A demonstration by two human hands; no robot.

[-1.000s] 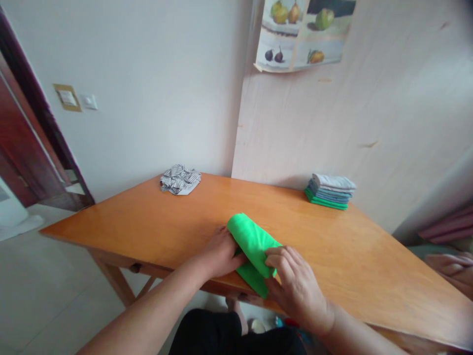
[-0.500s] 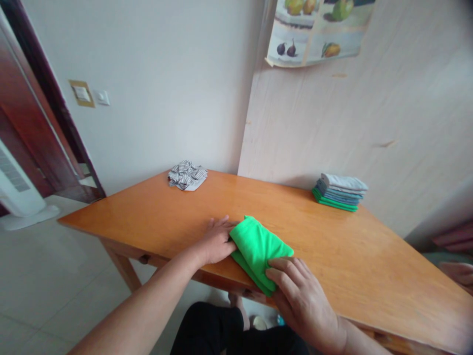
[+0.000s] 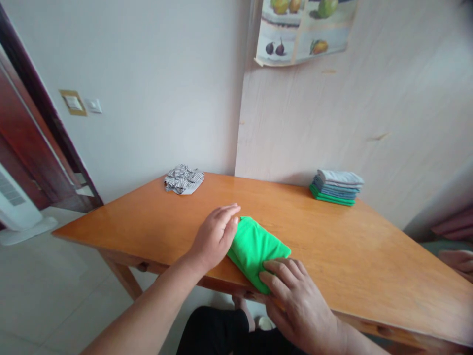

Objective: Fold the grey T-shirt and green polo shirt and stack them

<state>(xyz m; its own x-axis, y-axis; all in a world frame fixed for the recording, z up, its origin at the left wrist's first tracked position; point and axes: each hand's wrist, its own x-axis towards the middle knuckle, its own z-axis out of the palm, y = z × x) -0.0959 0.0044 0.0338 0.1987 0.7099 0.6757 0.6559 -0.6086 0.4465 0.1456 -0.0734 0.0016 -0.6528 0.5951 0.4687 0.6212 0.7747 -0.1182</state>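
A folded bright green cloth (image 3: 256,246) lies near the front edge of the orange wooden table (image 3: 332,246). My left hand (image 3: 215,235) hovers at the cloth's left side, fingers stretched out and together, its edge touching the cloth. My right hand (image 3: 295,301) lies flat with its fingers pressing on the cloth's near corner.
A crumpled striped cloth (image 3: 183,178) lies at the table's far left corner. A neat stack of folded cloths (image 3: 336,186) sits at the back right against the wall. A fruit poster (image 3: 295,29) hangs above. A door frame stands at left.
My left hand has lifted off the table and come up against the cloth's left side. The green cloth has been pressed flatter; my right hand stays on its near corner.
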